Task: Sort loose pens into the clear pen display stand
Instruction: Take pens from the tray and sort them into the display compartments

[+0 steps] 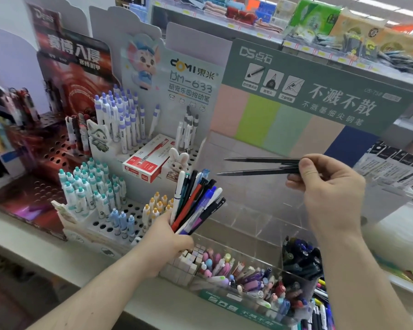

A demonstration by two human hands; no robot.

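Above the clear stand (260, 210), right hand (329, 186) pinches two pens (260, 166) — slim, black.

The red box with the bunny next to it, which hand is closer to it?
Left. The left hand, gripping a bunch of pens, is just below the red box. The right hand, pinching two black pens, is far off to its right.

The left hand (169, 236) hides the lower ends of the bundled pens (196, 198). The right hand (329, 186) covers the two black pens' (260, 166) rear ends. Clear stand's (248, 236) bottom right corner leaves the frame.
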